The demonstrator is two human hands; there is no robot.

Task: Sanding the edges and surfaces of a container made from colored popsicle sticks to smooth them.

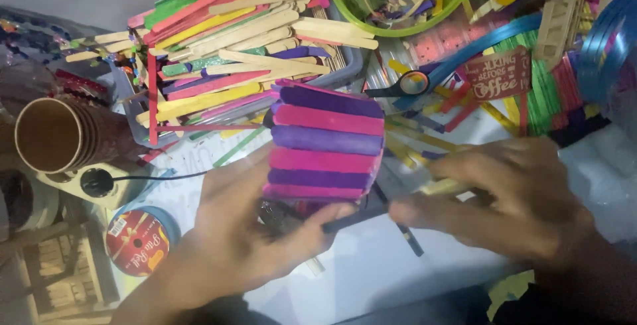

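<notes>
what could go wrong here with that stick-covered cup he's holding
1. The left hand grips the pink and purple stick-covered cup only from below, tilted on its side; it could slip or sticks could come loose.
2. The right hand pinches a pale stick right at the cup's rim; a nudge might knock neighbouring sticks askew.
3. The heap of loose craft sticks sits just behind; a bump could scatter it.

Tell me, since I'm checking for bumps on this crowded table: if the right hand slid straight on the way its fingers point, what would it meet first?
The right hand points leftward, so it would likely first meet the pink-and-purple stick-covered cup held by the left hand. Depth is hard to judge here.
</notes>
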